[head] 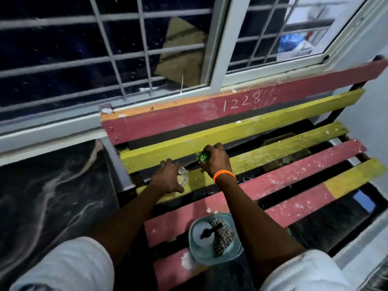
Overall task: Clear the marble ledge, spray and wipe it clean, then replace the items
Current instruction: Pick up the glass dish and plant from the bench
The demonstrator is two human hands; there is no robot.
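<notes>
The black marble ledge (48, 185) with white veins fills the lower left, below the window, and lies bare. To its right stands a slatted bench (283, 175) in red and yellow. My left hand (168, 179) is wrapped around a small clear glass (183, 177) resting on a yellow slat. My right hand (216, 160), with an orange bead bracelet on the wrist, grips a small green artificial plant (202, 156) just above the slats. Both arms reach out over the bench.
A teal plastic container (212, 238) holding a dark spray nozzle and a striped cloth sits on the near red slats. A barred window (126, 49) with a white frame runs along the back. A white wall closes the right side.
</notes>
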